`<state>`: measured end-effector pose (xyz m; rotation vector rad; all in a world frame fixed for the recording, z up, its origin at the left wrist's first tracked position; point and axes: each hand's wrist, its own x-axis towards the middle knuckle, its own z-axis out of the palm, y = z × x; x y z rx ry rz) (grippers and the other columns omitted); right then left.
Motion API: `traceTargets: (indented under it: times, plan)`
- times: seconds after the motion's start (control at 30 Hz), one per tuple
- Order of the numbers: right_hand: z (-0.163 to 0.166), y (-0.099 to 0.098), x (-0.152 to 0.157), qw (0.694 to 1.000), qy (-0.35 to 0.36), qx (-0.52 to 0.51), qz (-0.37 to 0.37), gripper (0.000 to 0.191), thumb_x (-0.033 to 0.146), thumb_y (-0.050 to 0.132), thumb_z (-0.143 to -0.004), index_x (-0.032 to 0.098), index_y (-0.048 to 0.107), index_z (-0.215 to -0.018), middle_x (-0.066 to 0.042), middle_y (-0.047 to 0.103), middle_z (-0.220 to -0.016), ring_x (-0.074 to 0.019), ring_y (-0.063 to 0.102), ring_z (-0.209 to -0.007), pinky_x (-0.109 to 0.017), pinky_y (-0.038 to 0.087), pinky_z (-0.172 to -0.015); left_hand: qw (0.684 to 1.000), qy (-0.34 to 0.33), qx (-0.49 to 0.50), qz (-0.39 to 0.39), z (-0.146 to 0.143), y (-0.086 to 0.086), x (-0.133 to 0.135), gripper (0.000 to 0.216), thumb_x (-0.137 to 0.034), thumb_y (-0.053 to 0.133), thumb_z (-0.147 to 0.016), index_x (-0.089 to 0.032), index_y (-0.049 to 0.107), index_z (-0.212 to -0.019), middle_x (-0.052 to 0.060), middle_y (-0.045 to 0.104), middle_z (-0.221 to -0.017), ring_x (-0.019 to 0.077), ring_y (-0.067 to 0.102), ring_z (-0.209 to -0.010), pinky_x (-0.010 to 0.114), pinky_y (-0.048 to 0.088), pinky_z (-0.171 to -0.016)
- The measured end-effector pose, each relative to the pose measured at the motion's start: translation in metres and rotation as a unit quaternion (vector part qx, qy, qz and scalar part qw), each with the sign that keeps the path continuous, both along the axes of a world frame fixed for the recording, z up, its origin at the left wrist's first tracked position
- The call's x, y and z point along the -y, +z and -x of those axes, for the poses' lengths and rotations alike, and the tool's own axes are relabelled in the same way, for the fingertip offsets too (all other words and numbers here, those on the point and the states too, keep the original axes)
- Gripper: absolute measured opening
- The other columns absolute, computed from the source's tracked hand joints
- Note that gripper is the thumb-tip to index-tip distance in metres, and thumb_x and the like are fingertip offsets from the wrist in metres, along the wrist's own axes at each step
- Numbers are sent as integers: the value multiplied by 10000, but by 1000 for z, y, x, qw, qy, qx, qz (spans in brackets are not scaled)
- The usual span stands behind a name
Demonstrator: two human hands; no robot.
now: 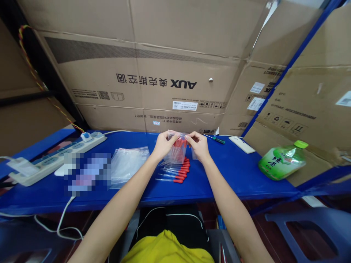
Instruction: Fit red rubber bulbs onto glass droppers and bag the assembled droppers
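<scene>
Red-bulbed droppers (178, 174), about six, lie below both hands (181, 146).

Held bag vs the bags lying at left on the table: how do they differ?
The held bag is up off the table, pinched at its top between the left hand and right hand; the flat bags lie loose on the table, untouched. The held bag shows red-capped droppers inside; the flat bags look empty. Both are clear plastic.
</scene>
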<state>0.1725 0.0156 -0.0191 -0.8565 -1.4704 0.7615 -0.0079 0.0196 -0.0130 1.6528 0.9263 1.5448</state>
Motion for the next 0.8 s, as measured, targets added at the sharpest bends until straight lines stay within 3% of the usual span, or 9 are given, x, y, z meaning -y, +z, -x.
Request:
traceTargets:
  times: [0.17,0.37,0.6,0.8]
  plan:
    - [0,-2,-1,999,8,-31,-5,423,586,802,-764,218,599,-707,30,581,-615,-127,498,-526,-267,397,-506,1000,-8,-1,3,-1,1,3,336,-478,757,-845,-145,743,-893,58,754,-874,178,662,-795,284,520,-748]
    - [4,3,2,997,18,-70,20,387,569,812,-752,203,696,-802,13,629,-638,-133,524,-537,-271,428,-502,999,-5,31,17,0,2,2,356,-493,756,-837,-140,738,-882,52,747,-858,176,647,-772,283,511,-723]
    - [3,3,3,998,6,-65,18,406,567,800,-759,211,609,-715,28,593,-604,-109,483,-505,-252,405,-497,999,-9,43,27,-2,3,4,346,-486,770,-826,-143,737,-862,48,746,-852,175,646,-772,283,515,-723]
    - [4,0,1,998,17,-49,27,409,605,784,-765,218,664,-822,23,605,-667,-126,493,-543,-255,398,-489,1000,-4,23,8,-2,1,5,354,-500,759,-836,-147,743,-858,59,756,-862,189,668,-792,294,530,-740]
